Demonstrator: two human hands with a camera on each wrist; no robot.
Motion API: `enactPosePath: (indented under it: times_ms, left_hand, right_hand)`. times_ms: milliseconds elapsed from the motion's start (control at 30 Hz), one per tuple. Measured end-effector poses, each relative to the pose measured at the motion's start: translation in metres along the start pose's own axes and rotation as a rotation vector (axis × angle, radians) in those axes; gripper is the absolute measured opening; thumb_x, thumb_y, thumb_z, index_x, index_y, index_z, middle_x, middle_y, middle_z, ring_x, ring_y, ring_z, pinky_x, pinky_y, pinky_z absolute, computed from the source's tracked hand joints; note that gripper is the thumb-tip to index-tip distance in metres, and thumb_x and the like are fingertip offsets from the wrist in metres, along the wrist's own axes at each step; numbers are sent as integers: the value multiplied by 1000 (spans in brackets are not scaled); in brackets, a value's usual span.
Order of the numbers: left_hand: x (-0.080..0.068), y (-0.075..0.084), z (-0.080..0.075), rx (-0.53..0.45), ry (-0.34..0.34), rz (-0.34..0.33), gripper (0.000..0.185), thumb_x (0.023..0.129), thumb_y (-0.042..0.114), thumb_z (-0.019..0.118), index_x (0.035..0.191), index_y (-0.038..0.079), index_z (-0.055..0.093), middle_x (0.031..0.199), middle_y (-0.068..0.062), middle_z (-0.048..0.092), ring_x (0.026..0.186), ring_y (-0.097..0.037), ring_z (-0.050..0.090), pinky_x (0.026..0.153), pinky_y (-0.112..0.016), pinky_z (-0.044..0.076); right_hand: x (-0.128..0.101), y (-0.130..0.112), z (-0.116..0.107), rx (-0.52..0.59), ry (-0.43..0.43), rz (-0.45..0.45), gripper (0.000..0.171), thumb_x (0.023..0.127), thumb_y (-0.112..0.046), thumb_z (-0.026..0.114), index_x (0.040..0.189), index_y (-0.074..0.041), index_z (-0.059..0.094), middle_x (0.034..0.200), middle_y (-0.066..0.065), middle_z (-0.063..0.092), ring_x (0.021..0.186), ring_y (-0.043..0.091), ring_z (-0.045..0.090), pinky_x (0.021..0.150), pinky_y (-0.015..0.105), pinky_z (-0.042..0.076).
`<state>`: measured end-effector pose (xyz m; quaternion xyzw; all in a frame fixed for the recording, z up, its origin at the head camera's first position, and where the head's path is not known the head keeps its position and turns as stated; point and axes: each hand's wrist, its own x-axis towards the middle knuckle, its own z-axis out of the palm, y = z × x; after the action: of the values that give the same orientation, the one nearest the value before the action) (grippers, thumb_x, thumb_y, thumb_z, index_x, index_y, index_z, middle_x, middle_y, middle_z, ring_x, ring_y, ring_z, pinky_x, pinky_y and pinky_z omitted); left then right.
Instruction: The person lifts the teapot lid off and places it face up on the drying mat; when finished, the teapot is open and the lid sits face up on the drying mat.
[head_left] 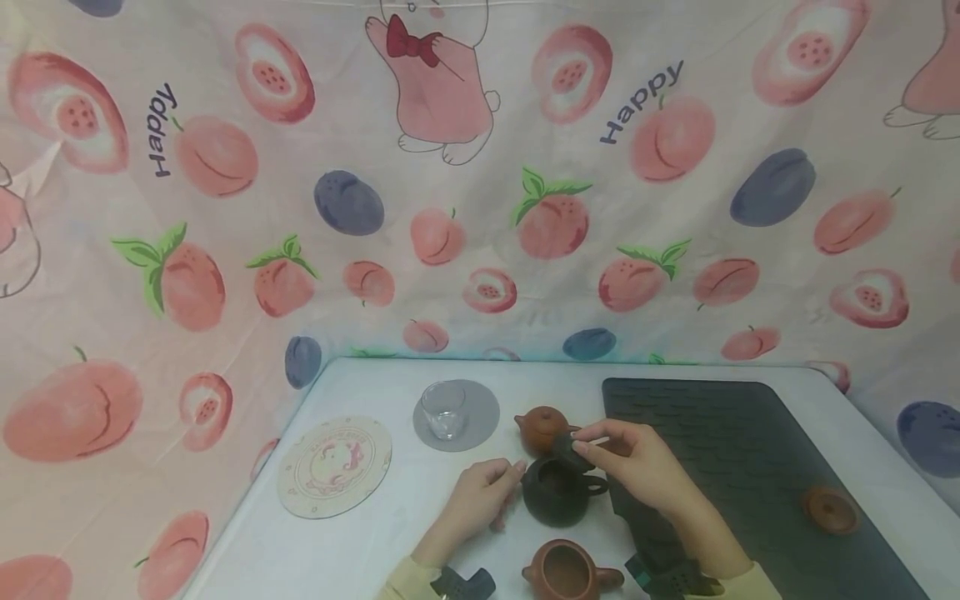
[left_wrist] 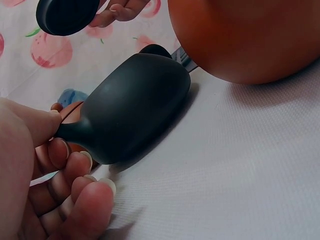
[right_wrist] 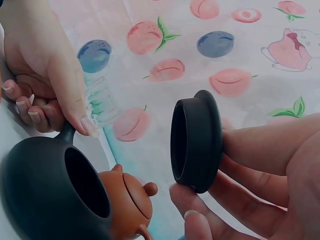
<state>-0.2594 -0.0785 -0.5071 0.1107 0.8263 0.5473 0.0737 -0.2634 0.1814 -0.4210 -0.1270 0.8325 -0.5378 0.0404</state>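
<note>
A dark teapot (head_left: 557,493) stands open on the white table (head_left: 360,550). My left hand (head_left: 512,477) pinches its spout; in the left wrist view the fingers (left_wrist: 75,165) curl round the spout of the dark teapot (left_wrist: 135,105). My right hand (head_left: 590,444) holds the dark lid (head_left: 568,451) just above the pot's rim, tilted on edge. In the right wrist view the dark lid (right_wrist: 196,141) sits between thumb and fingers (right_wrist: 250,145), apart from the dark teapot (right_wrist: 50,190).
A lidded brown teapot (head_left: 542,427) stands just behind the dark one, and an open brown teapot (head_left: 566,571) in front. Its brown lid (head_left: 831,510) lies on the dark mat (head_left: 750,450). A glass (head_left: 444,410) on a grey coaster and a round patterned coaster (head_left: 334,467) sit left.
</note>
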Motion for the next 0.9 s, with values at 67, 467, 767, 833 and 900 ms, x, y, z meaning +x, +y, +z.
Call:
enactPosePath:
  times_ms: [67, 467, 767, 833, 900]
  left_hand:
    - [0, 0, 0, 2, 0, 3, 52, 105, 51, 53, 72, 11, 56, 58, 3, 53, 39, -11, 52, 43, -25, 44]
    - [-1, 1, 0, -11, -3, 10, 51, 106, 49, 53, 72, 11, 56, 58, 3, 52, 39, -11, 51, 43, -25, 45]
    - [0, 0, 0, -21, -4, 8, 51, 105, 49, 54, 72, 11, 57, 59, 3, 53, 39, -10, 51, 43, -25, 46]
    - [0, 0, 0, -18, -3, 5, 50, 106, 49, 54, 72, 11, 56, 59, 2, 53, 39, -11, 51, 43, -26, 46]
    - [0, 0, 0, -13, -3, 4, 51, 106, 49, 53, 72, 11, 56, 58, 3, 53, 39, -10, 51, 43, -25, 45]
  right_hand:
    - [0, 0, 0, -8, -4, -1, 24, 93, -33, 78, 110, -16, 75, 118, 5, 71, 98, 20, 71, 86, 46, 56]
    - [0, 1, -5, -21, -17, -16, 25, 95, -35, 77, 110, -16, 75, 114, 3, 72, 97, 20, 71, 84, 44, 55]
    - [-1, 0, -7, -4, -26, -9, 25, 96, -34, 76, 112, -14, 74, 109, 4, 73, 97, 21, 71, 83, 45, 55]
    - [-1, -1, -8, -2, -29, -13, 26, 96, -33, 75, 113, -14, 73, 108, 4, 73, 96, 21, 71, 82, 43, 54]
    - [-1, -1, -8, -1, -31, -14, 26, 96, -33, 75, 113, -14, 73, 109, 4, 73, 97, 21, 71, 83, 44, 54]
